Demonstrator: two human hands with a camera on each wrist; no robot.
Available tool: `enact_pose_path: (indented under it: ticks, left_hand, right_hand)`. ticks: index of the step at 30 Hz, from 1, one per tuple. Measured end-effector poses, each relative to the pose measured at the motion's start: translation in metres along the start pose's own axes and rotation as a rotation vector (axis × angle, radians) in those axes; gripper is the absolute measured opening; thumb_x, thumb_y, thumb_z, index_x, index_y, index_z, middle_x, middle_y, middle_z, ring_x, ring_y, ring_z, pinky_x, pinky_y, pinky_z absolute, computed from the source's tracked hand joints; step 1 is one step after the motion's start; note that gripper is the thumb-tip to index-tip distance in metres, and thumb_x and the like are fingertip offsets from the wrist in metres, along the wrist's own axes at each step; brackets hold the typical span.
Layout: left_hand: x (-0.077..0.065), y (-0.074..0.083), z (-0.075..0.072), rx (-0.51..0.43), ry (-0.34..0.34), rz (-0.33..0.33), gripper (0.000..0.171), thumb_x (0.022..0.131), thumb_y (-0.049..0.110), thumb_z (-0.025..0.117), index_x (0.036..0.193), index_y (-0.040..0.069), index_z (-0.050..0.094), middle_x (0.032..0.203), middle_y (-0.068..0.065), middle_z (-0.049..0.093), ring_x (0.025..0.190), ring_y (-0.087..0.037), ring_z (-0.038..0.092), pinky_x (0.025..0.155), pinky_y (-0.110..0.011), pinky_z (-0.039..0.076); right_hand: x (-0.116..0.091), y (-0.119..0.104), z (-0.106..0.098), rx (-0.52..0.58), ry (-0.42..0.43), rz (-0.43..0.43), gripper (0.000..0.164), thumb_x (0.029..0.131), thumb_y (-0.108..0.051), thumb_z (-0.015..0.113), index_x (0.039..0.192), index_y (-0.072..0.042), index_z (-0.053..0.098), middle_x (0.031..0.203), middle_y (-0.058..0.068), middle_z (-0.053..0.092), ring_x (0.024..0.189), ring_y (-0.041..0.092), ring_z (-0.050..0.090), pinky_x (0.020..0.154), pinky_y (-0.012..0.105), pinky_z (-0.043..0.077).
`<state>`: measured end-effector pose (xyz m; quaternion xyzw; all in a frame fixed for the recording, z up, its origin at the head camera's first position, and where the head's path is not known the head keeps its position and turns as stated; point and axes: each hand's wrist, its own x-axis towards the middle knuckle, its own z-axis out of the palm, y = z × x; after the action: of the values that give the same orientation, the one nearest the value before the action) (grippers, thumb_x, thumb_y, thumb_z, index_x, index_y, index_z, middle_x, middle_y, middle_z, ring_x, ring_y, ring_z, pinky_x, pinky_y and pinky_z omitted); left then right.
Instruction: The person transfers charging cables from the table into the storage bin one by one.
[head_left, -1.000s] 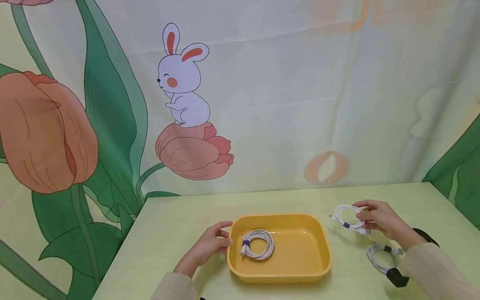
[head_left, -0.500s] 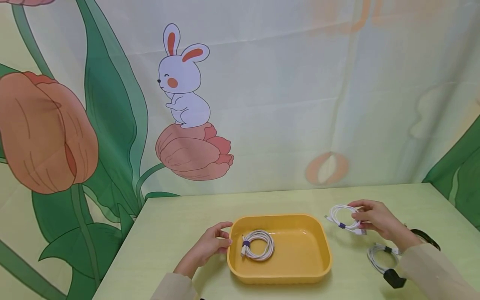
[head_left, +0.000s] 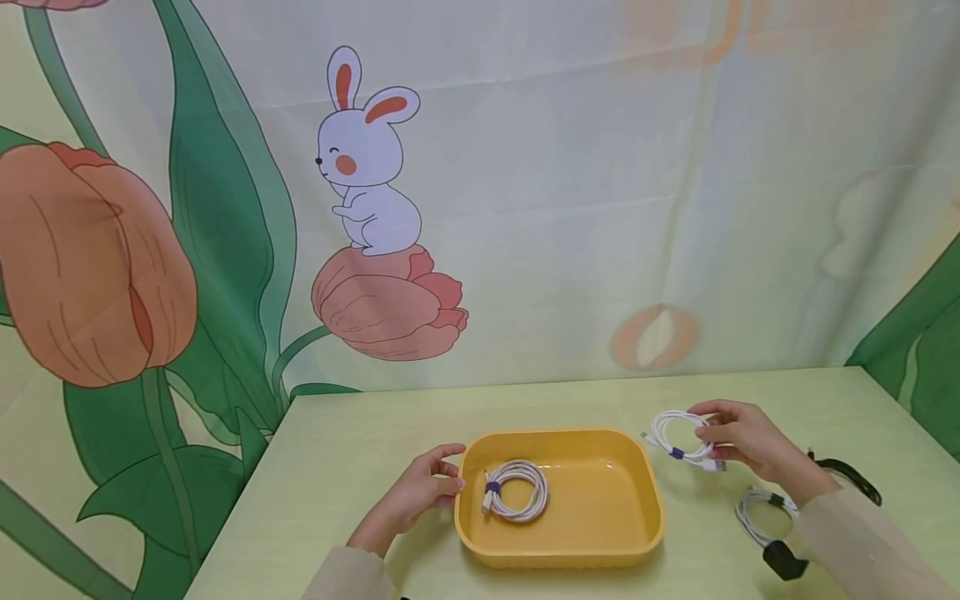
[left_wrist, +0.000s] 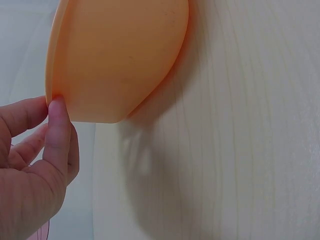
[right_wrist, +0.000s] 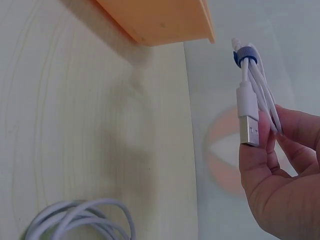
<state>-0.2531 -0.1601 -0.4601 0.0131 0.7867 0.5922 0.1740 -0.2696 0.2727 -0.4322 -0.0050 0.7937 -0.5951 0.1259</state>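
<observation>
From here, the white cable [head_left: 677, 453], lower right of the frame, looks light and springy, best held by its loops, where the right hand [head_left: 746, 433] pinches it, fingertips nearly together, while the left hand [head_left: 416, 492] likewise pinches the rim of the tray [head_left: 558, 557].

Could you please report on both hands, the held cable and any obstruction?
Left hand touching left side of yellow tray. Right hand holding coiled white cable aloft, right of tray. Nothing seen between cable and tray.
</observation>
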Motion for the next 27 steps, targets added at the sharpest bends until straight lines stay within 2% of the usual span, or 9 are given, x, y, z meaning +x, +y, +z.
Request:
enact_pose_path:
  ticks: [27]
  left_hand:
    - [-0.001, 0.001, 0.0, 0.004, 0.003, -0.002, 0.05, 0.082, -0.003, 0.054, 0.129, 0.005, 0.04, 0.089, -0.005, 0.045, 0.07, -0.012, 0.05, 0.063, -0.027, 0.05]
  right_hand:
    - [-0.005, -0.017, 0.024, 0.013, -0.053, -0.041, 0.041, 0.082, -0.01, 0.06, 0.117, 0.008, 0.046, 0.078, 0.001, 0.046, 0.063, 0.011, 0.053, 0.06, 0.025, 0.051]
